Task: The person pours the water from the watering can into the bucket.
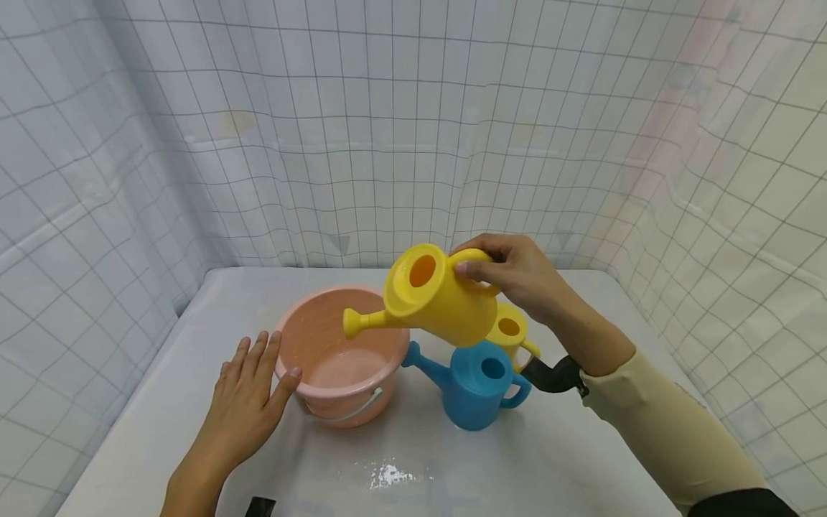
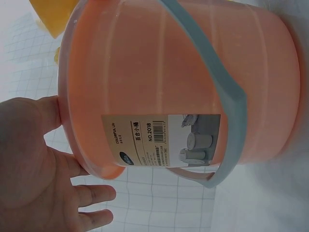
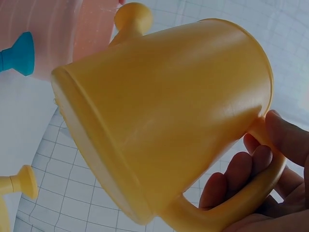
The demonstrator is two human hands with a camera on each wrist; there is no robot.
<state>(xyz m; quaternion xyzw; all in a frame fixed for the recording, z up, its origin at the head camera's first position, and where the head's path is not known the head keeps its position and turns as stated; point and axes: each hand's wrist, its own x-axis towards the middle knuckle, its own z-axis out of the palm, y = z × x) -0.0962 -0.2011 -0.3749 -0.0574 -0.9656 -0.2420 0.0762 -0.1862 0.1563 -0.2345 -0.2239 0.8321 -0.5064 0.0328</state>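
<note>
Sheeting of white cloth with dark grid lines (image 1: 413, 143) fills the upper frame and both sides. Below it spreads a white desk (image 1: 504, 474), with a glossy, wet-looking patch (image 1: 390, 475) at lower centre. Just left of centre stands a round pink plastic bucket (image 1: 316, 316), upright. At frame centre, raised above the desk, is a yellow plastic watering can (image 1: 446, 309), its spout (image 1: 370, 320) pointing left and appearing to overhang the bucket's mouth. Right of the bucket, a blue plastic watering can (image 1: 474, 395) stands upright; a second yellow watering can (image 1: 510, 343) sits partly hidden behind it.

The step in hand looks like pouring, or lining up to pour, into the bucket; no stream can be made out. Tipping further would call for a firm hold and a spout kept inside the rim.

The right hand (image 1: 513, 273), right of centre, grasps the raised can's handle, fingers curled round it. The left hand (image 1: 248, 398), at lower left, grasps nothing: its extended fingers are spread, touching the bucket's rim.
</note>
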